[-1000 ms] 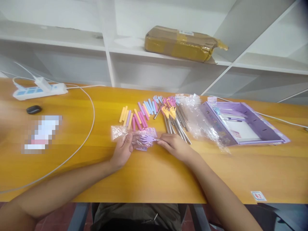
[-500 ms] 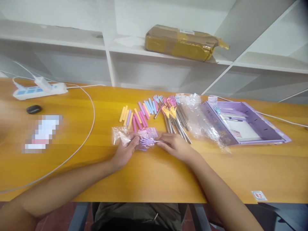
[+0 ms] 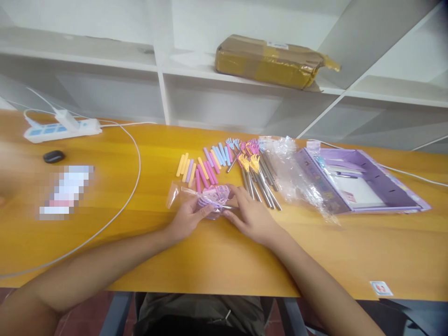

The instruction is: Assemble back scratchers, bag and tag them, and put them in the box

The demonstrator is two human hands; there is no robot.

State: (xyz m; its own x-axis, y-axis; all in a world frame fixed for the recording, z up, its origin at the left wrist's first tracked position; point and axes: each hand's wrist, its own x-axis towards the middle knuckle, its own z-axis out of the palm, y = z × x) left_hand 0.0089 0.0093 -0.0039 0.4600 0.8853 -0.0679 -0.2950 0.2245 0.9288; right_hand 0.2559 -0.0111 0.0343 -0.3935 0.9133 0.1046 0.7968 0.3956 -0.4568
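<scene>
My left hand [image 3: 185, 219] is closed, its thumb pressing on the purple hand-shaped head of a back scratcher [image 3: 206, 202] and a clear plastic bag [image 3: 176, 192]. A pink printed card [image 3: 217, 191] lies just behind the head. From the right, my right hand [image 3: 255, 219] curls around the scratcher's metal rod, with its index finger reaching up by the card's edge; its other fingers are partly hidden. Past my hands lie several coloured handle sleeves [image 3: 202, 170], in yellow, pink, purple and blue. Beside them is a pile of back scratchers [image 3: 254, 163] with yellow, pink and blue heads.
Crumpled clear plastic [image 3: 287, 172] leans against a purple open box [image 3: 395, 184] on the right. A power strip [image 3: 63, 130], a dark case [image 3: 53, 156] and a white cable [image 3: 135, 182] lie left. A taped parcel [image 3: 269, 63] sits on the shelf behind.
My right hand has shifted slightly left, closer to my left hand, and its index finger has lifted toward the card. The scratcher head has moved a little left, under my left thumb.
</scene>
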